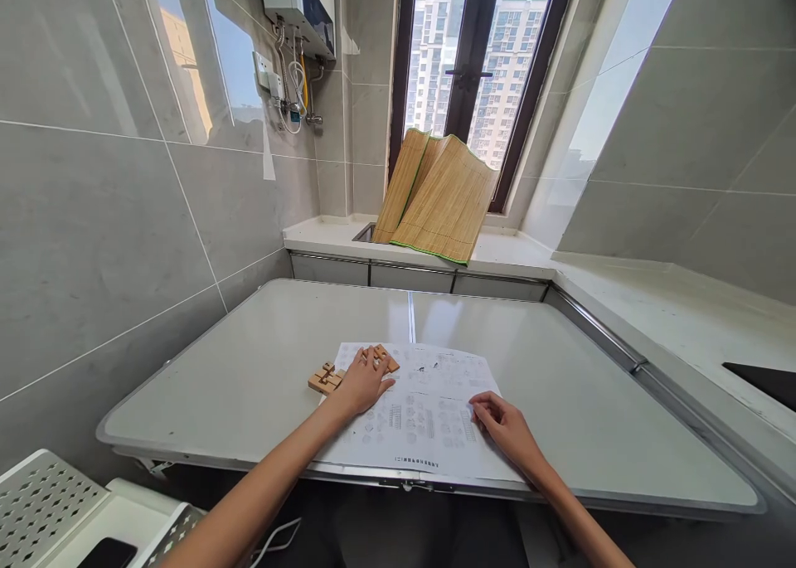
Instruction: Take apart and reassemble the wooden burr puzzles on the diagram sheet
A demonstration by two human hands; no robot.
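Observation:
A printed paper sheet [435, 435] with small diagrams and lines of text lies on the white folding table [597, 385]. My left hand [366, 381] rests flat over its upper left part, fingers stretched out and thumb apart. Under and beyond those fingertips is a notched wooden piece [390, 363], partly covered by the hand. More interlocking wooden pieces [324, 379] lie just left of that hand, at the sheet's left edge. My right hand [503, 423] is at the sheet's right side with fingers curled together; whether anything is inside them is hidden.
Behind the table, a bamboo mat [444, 195] leans on the white counter [510, 249] before the window. A white perforated rack [46, 502] stands at lower left, holding a dark phone-like object [109, 553]. Tiled wall borders the left; a counter runs along the right.

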